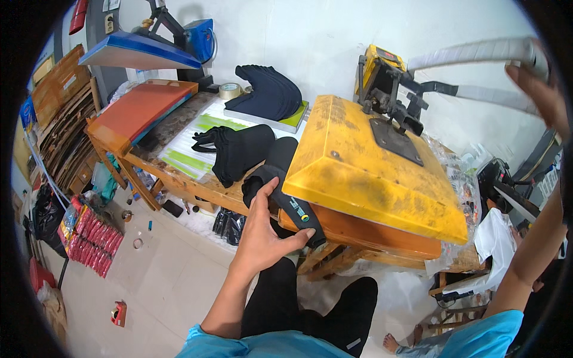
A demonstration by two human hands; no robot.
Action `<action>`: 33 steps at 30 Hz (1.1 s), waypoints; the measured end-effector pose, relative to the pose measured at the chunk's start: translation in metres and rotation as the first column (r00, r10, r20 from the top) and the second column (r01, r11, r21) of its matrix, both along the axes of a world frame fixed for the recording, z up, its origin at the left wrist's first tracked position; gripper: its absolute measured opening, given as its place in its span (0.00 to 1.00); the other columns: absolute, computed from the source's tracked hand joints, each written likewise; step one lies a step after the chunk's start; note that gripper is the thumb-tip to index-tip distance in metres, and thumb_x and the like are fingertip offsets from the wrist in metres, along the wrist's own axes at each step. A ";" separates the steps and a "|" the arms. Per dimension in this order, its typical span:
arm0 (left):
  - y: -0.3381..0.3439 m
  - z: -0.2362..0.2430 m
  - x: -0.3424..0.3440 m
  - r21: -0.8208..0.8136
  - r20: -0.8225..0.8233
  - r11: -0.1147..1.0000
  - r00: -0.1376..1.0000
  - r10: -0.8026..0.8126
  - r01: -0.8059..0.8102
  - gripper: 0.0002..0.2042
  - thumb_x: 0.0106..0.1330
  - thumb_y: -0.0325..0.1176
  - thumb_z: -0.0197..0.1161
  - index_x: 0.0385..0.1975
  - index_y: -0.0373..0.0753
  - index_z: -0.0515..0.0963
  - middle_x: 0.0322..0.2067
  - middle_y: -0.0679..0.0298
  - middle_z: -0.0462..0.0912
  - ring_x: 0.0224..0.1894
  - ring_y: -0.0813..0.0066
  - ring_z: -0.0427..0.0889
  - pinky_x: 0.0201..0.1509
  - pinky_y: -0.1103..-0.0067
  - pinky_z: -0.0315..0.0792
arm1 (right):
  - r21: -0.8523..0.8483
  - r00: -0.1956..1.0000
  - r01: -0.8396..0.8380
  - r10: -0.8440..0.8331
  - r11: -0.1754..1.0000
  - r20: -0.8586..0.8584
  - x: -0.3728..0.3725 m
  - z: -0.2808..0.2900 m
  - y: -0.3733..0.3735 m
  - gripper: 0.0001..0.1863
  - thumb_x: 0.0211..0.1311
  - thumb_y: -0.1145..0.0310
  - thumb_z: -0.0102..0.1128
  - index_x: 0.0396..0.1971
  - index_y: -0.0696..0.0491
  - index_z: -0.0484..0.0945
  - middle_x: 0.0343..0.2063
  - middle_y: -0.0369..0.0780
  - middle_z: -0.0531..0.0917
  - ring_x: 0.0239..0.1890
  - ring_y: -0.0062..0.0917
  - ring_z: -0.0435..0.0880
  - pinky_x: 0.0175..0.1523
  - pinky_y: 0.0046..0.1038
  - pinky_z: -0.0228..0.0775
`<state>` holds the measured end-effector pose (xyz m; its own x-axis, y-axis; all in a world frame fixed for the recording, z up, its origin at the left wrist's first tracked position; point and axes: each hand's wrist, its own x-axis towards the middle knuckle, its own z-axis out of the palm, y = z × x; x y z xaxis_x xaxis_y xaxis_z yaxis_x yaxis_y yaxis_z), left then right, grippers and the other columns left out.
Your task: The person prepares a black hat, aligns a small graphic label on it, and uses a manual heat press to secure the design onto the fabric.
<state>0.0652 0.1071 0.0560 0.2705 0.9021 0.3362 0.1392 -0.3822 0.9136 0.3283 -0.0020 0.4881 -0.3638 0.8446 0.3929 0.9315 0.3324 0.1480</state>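
Note:
My left hand [262, 230] grips a black fabric sleeve [298, 209] with a small printed mark, its thumb and fingers spread along the cloth. The sleeve lies at the left edge of a yellow heat press [370, 173], whose upper plate sits over an orange lower board [358, 230]. At the far right, my right hand [546, 98] is closed around the wrapped grey press handle [477, 53], slightly blurred. Just left of the press, a loose pile of black sleeves [239, 152] rests on the wooden table.
Behind the pile, stacked dark cloth pieces [271, 89] lie on a board beside tape rolls [230, 90]. A second press with a blue plate [140, 51] stands at the left. Red packets [95, 238] and a tape dispenser [119, 313] are on the floor. Another person's foot [391, 343] shows lower right.

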 end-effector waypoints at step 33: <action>-0.050 0.072 -0.041 0.231 -0.255 0.946 0.924 0.285 -0.228 0.54 0.59 0.38 0.83 0.84 0.39 0.57 0.71 0.42 0.75 0.76 0.49 0.72 0.82 0.58 0.62 | 0.402 0.986 0.128 -0.161 0.907 0.047 -0.025 -0.184 -0.029 0.14 0.43 0.68 0.77 0.31 0.51 0.83 0.24 0.44 0.84 0.27 0.47 0.80 0.34 0.43 0.71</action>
<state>0.0239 0.0569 0.1283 0.1478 0.8782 0.4548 0.4962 -0.4636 0.7340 0.3033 -0.0312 0.3043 -0.2925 0.6707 0.6816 0.9450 0.0939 0.3131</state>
